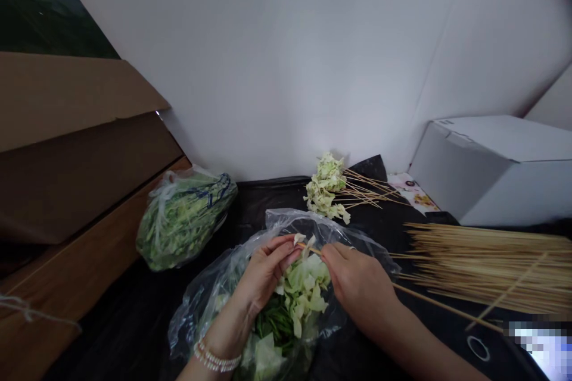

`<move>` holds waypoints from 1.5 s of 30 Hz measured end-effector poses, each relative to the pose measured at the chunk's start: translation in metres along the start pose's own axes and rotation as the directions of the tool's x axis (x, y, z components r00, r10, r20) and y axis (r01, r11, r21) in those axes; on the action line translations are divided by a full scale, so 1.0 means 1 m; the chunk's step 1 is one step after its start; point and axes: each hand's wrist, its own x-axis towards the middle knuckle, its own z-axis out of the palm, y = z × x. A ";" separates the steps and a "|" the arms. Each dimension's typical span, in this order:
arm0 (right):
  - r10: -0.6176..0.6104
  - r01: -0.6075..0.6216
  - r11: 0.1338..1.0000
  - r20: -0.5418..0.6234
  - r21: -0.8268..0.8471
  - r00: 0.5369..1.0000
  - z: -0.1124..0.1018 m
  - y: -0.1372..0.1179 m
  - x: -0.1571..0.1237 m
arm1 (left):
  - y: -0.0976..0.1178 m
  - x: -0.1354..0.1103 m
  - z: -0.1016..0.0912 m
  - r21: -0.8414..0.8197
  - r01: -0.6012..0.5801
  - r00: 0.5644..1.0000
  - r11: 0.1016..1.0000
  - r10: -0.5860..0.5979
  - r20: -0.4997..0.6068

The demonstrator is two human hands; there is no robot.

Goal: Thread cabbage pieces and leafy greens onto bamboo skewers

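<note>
Left hand (263, 277) pinches cabbage leaf (300, 239); right hand (357, 280) grips crosswise skewer (447, 308), tip left.

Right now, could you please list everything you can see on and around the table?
cardboard box: one, brown, far left, flap open
bag of greens: one, clear plastic with green leaves inside, left on the sheet
black sheet: one, covers the table
cabbage skewers: a small heap, pale green on tan sticks, back centre
bare bamboo skewers: a large pile, tan, right
white box: one, right rear
open bag: one, clear, holds cabbage leaves and green stems, under the hands
bracelet: one, white beads, left wrist
left hand: pinches a pale cabbage piece
right hand: holds one tan skewer, its tip at the cabbage piece
</note>
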 end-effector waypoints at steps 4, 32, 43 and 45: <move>-0.066 0.066 0.998 -0.167 -0.007 0.984 0.009 0.000 -0.001 | 0.000 -0.001 0.001 0.005 0.011 1.000 1.000 -0.011 0.008; 0.079 -0.069 0.979 -0.048 0.194 0.996 -0.004 0.023 0.006 | -0.029 -0.003 -0.004 0.928 -0.315 0.903 -0.201 0.239 0.358; 0.091 -0.074 0.958 -0.050 0.275 0.995 -0.009 0.022 0.007 | -0.020 -0.002 -0.003 0.901 -0.379 0.869 0.210 0.415 0.269; 0.092 -0.070 0.952 -0.063 0.297 0.994 -0.010 0.023 0.007 | -0.018 0.000 -0.004 0.822 -0.377 0.877 0.427 0.451 0.168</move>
